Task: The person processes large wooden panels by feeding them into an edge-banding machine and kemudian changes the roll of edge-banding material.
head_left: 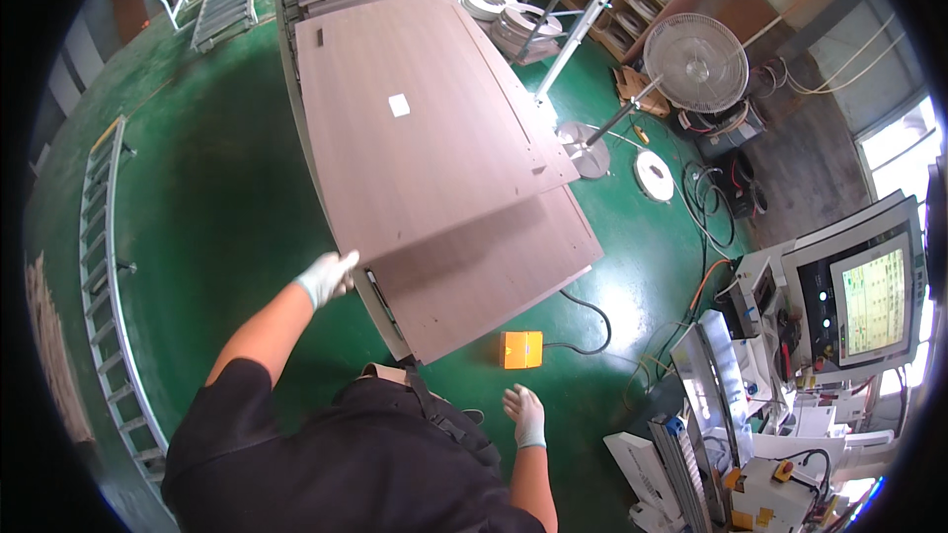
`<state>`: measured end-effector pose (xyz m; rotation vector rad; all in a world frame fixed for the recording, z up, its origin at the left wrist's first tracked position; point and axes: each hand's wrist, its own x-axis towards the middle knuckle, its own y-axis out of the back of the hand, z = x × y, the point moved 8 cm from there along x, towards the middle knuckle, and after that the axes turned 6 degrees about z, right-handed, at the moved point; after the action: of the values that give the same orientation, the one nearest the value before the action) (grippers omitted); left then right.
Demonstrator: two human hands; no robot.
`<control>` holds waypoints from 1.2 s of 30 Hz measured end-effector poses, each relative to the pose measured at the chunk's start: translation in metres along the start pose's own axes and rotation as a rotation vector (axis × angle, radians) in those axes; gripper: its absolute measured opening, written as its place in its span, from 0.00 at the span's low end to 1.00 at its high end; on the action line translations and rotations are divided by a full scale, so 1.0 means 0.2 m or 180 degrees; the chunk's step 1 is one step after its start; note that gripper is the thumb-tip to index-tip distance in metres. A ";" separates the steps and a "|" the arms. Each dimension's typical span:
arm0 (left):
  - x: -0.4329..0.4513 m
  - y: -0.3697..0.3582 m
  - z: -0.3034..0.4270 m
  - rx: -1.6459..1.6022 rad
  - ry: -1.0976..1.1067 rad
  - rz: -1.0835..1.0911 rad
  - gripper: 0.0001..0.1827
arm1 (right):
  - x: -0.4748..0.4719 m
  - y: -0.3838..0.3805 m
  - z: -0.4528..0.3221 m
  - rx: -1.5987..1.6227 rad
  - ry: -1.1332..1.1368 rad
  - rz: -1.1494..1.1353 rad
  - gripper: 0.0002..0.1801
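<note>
My left hand (329,277), in a pale work glove, grips the near left corner of a wood-grain panel (437,141). A small white label (399,105) lies on this panel, which has a dark slot near its far left corner. Beneath it, another wood-grain panel (481,274) of the stack juts out toward me, partly in shadow. My right hand (526,414), gloved too, hangs free at my right side with its fingers loosely bent and nothing in them. Nearest to it, on the green floor, is an orange foot-switch box (521,350) with a black cable.
At the right stands a machine with a lit screen (876,301). A pedestal fan (696,66) and rolls of edge banding (654,175) are beyond the stack's right side. Roller conveyor sections (104,266) lie at the left. Cables (707,200) run across the floor at right.
</note>
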<state>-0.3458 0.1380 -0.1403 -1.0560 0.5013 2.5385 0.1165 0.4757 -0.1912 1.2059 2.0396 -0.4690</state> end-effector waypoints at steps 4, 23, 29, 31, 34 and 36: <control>-0.24 0.12 -0.53 -0.0648 0.0506 -0.0412 0.25 | 0.04 -0.42 -0.49 -0.0038 0.0737 -0.0324 0.19; -0.13 0.50 -0.48 -0.0928 -0.0223 0.0862 0.46 | 0.33 -0.76 -0.51 -0.1425 0.0628 -0.0362 0.42; -0.18 0.06 -0.29 -0.1223 -0.0395 0.0183 0.27 | 0.04 -0.19 -0.38 -0.1269 0.1105 0.0490 0.30; -0.18 -0.06 -0.19 -0.1194 -0.0497 0.0236 0.24 | -0.24 -0.10 -0.43 -0.1331 0.0978 0.0872 0.34; -0.09 -0.24 -0.14 -0.0398 -0.0845 0.0232 0.26 | -0.44 0.15 -0.31 -0.1013 0.1124 0.1399 0.32; -0.14 -0.45 -0.04 -0.0192 -0.1110 0.0025 0.27 | -0.54 0.35 -0.15 -0.1087 0.1210 0.1912 0.30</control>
<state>-0.2827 0.2075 -0.1424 -0.6073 0.3342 2.6793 0.1988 0.4633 -0.0885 1.6789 1.8155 0.4065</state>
